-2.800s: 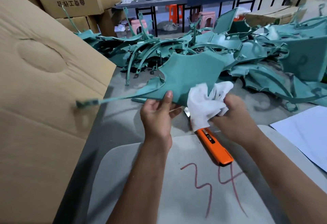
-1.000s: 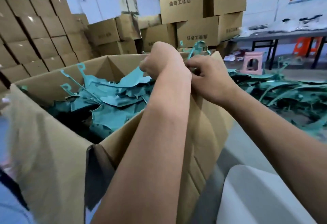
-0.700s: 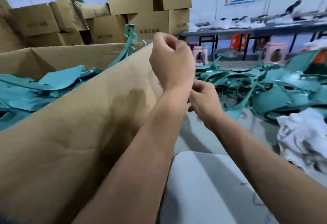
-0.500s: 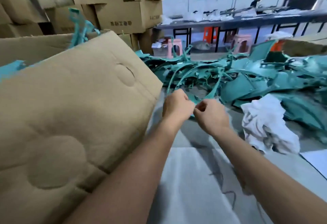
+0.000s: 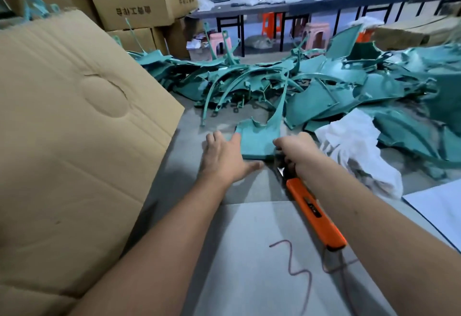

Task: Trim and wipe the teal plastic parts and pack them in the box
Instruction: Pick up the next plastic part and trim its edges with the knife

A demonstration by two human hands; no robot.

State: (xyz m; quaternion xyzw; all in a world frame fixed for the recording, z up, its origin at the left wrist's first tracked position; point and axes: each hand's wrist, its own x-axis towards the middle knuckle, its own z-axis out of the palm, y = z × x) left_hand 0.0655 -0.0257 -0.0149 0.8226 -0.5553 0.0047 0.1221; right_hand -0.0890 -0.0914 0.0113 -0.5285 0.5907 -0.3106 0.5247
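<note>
teal part point(image 5: 258, 141) | flat on table (long curved arm rising) | pile point(image 5: 349, 86) behind | box point(image 5: 74, 128) left

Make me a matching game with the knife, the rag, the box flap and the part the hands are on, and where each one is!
Things:
1. orange utility knife
2. white rag
3. cardboard box flap
4. teal plastic part

Places:
A. far left, leaning over the table edge
B. between the left hand and the right hand
C. crumpled to the right of the right hand, in front of the teal pile
D. lying under the right forearm, partly on the grey board with red writing

Pairs: 1-D, 2-C, 3-A, 4-B
</note>
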